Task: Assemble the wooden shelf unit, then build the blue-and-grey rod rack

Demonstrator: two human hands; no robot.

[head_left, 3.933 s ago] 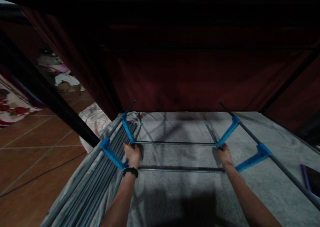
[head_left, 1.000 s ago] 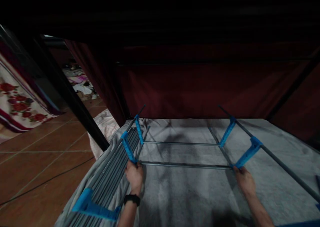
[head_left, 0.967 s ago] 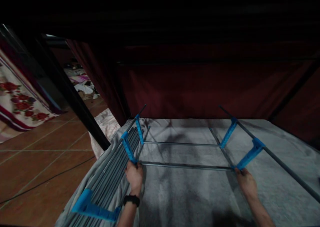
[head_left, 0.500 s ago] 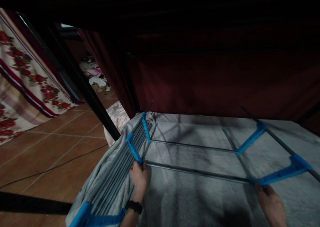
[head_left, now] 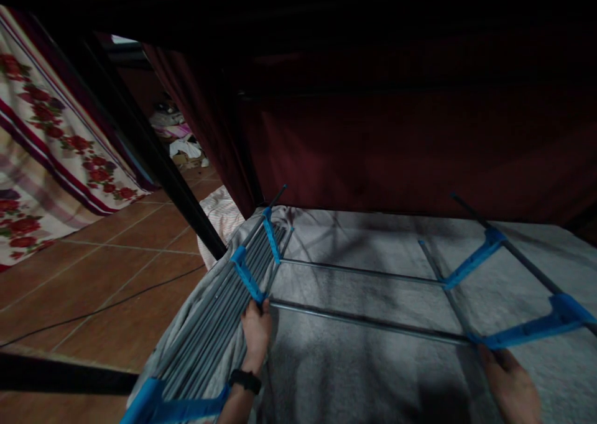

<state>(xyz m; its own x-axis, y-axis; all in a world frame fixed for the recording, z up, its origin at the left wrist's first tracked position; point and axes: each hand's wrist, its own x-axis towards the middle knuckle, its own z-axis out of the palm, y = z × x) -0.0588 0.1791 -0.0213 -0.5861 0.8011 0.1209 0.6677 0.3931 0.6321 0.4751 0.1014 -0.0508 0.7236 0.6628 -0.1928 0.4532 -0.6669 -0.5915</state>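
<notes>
A partly joined frame of grey metal tubes and blue plastic connectors lies on a grey blanket [head_left: 336, 368]. My left hand [head_left: 256, 334], with a black band at the wrist, is closed around the lower end of a blue connector [head_left: 247, 278], where a long cross tube [head_left: 368, 322] meets it. At the opposite end of that tube my right hand [head_left: 510, 377] grips the corner of another blue connector [head_left: 527, 334]. A second cross tube [head_left: 359, 271] runs parallel, farther back. Both hands' fingertips are partly hidden.
Several loose grey tubes [head_left: 205, 324] lie bundled along the left edge, beside a blue connector [head_left: 172, 408] in front. A dark post [head_left: 163, 163] and red curtain [head_left: 396, 150] bound the space. A cable [head_left: 107, 307] crosses the tiled floor [head_left: 93, 281]. Flowered cloth [head_left: 51, 125] hangs at left.
The view has shifted slightly. Both hands keep their hold at the two ends of the near cross tube, and the right-hand side of the frame sits slightly farther right.
</notes>
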